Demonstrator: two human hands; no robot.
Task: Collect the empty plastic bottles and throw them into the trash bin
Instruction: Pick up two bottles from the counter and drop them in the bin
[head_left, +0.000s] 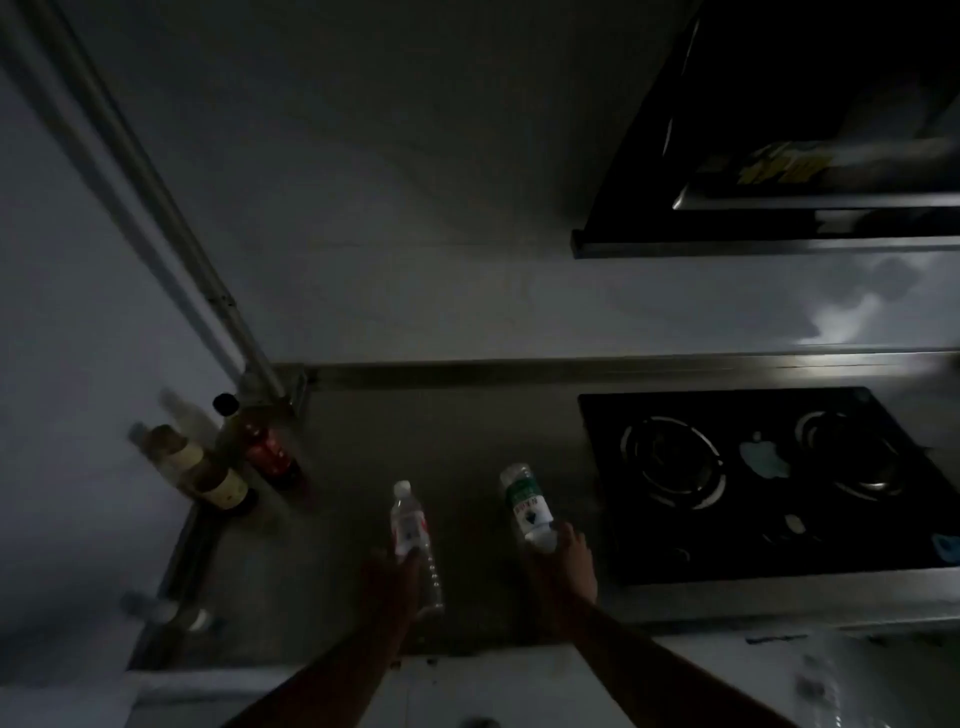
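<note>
At lower centre, the red-labelled bottle is gripped by the left hand, the green-labelled bottle by the right hand; binning apparently remains.

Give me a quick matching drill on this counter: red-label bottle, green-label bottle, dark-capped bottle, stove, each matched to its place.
Things:
1. red-label bottle
2. green-label bottle
3. dark-capped bottle
4. stove

Places:
A. back left corner of the counter
B. at the left hand
C. right part of the counter
D. at the right hand

Pairs: 1-B, 2-D, 3-A, 4-C
</note>
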